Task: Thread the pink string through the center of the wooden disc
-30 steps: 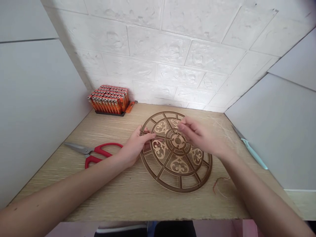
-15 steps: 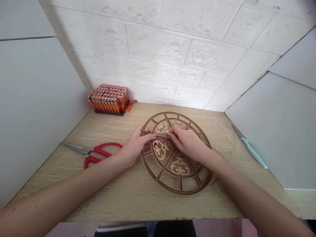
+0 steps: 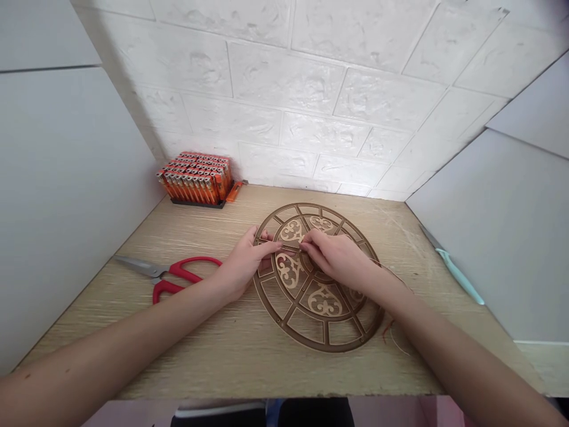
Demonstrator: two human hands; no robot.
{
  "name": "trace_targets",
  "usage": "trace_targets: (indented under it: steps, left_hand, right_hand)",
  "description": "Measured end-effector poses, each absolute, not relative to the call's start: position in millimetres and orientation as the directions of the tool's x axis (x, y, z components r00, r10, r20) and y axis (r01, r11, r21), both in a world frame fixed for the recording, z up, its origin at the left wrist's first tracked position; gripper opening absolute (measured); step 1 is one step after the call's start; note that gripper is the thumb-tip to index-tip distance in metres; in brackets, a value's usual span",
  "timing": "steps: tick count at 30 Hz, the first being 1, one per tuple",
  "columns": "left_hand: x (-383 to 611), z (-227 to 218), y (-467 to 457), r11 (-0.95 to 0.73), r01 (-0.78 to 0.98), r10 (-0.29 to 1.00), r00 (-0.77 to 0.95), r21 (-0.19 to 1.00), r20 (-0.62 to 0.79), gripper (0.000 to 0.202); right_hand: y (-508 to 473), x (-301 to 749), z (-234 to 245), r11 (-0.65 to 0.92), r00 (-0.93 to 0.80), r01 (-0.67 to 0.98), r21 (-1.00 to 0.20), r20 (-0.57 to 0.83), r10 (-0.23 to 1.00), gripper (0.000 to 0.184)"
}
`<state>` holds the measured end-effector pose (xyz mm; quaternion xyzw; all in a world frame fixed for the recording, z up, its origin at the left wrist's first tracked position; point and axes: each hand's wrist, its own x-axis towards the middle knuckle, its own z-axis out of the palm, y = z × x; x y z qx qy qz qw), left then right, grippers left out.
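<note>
A round brown openwork disc with pale scroll cut-outs is tilted over the table in front of me. My left hand grips its left side, thumb on top and fingers showing beneath through the gaps. Over the disc's hub, the fingertips of my right hand are pinched together; whatever lies between them is too small to make out. Thin cords, pale and reddish, trail out from under my right forearm. Left of my left hand lie red-handled scissors, one handle loop partly covered by my forearm.
Orange lighters stand packed in a black tray at the back left, with a single orange piece beside it. At right, a knife with a light-blue handle lies along the panel. White brick-pattern wall closes the back.
Almost nothing differs. Both hands keep their hold at the disc, and the whole view has shifted very slightly.
</note>
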<state>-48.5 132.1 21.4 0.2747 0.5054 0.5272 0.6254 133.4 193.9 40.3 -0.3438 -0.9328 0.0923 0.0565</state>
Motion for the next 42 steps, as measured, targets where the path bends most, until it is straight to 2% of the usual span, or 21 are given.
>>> trace_targets:
  steps: [7, 22, 33, 42]
  left_hand:
    - [-48.2, 23.5, 131.2, 0.308, -0.373, 0.932, -0.068, 0.875, -0.357, 0.041]
    - [-48.0, 23.7, 130.3, 0.309, -0.379, 0.931, -0.068, 0.873, -0.359, 0.041]
    - [-47.6, 22.5, 131.9, 0.32, -0.368, 0.924, -0.082, 0.873, -0.373, 0.038]
    - [-49.1, 23.2, 131.0, 0.332, -0.395, 0.924, -0.047, 0.857, -0.379, 0.041]
  right_hand:
    - [193.2, 134.0, 43.3, 0.748, -0.77, 0.608, -0.264, 0.033, 0.637, 0.019]
    - [194.9, 131.5, 37.7, 0.769, -0.786, 0.576, -0.277, 0.071, 0.614, 0.022]
    - [193.2, 129.0, 35.9, 0.759, -0.771, 0.61, -0.227, 0.054, 0.635, 0.022]
    - [193.4, 129.1, 39.4, 0.73, -0.751, 0.623, -0.282, 0.043, 0.658, 0.023]
